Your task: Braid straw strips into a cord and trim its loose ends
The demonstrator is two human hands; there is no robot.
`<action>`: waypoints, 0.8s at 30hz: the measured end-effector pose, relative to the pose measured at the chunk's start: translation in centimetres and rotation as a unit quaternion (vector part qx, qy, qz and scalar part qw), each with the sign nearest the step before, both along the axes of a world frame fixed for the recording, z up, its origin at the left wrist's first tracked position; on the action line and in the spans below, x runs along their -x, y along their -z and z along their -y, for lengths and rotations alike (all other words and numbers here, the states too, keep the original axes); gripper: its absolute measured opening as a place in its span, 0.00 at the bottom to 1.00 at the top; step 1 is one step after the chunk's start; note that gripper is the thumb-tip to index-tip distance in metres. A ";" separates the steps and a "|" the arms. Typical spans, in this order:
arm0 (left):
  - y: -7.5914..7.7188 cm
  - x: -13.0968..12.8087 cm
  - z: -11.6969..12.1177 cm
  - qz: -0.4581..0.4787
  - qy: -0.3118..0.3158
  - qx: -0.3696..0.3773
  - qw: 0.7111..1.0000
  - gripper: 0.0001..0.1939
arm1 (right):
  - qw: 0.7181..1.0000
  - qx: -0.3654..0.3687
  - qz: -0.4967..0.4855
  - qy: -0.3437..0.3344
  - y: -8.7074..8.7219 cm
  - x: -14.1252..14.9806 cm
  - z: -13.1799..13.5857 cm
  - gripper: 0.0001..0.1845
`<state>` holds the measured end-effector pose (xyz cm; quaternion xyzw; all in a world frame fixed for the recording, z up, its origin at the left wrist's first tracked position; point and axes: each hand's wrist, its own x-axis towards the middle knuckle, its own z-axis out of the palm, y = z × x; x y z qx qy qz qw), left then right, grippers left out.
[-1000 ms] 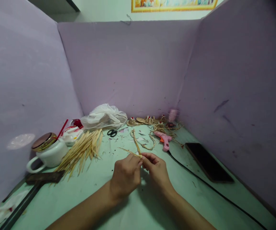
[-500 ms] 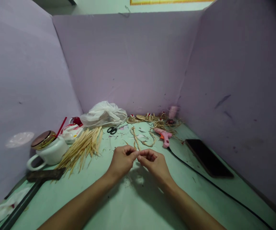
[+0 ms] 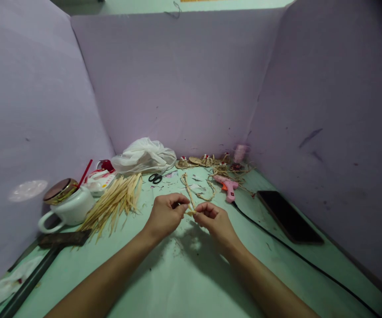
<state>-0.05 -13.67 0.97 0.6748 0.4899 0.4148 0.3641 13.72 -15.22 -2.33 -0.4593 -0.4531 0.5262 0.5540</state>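
Observation:
In the middle of the view, my right hand [image 3: 216,223] pinches the near end of a pale twisted straw cord [image 3: 189,192], which runs away from me over the table. A short yellowish bit of straw [image 3: 191,213] sticks out from those fingertips toward the left. My left hand [image 3: 164,215] is just beside it, thumb and fingers pinched together. Whatever is between its fingertips is too small to make out. Left of my hands lies a bundle of dry straw strips [image 3: 118,201]. Another curved cord [image 3: 207,197] lies beyond my right hand.
A pink glue gun [image 3: 227,186] with a black cable and a phone [image 3: 290,216] lie at right. Black scissors [image 3: 155,178], a white plastic bag [image 3: 144,157] and small woven hats [image 3: 195,162] are farther back. A white mug [image 3: 73,207] and a hammer [image 3: 63,239] are at left.
My fingertips, which were together, have come slightly apart. My left hand has moved a little up and left, and a yellowish bit of straw now shows between the hands.

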 end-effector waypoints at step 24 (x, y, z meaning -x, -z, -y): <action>-0.6 2.6 -0.3 -0.175 0.289 -0.230 0.913 0.08 | 0.989 0.020 -0.011 -0.143 0.0 -0.6 0.3 0.14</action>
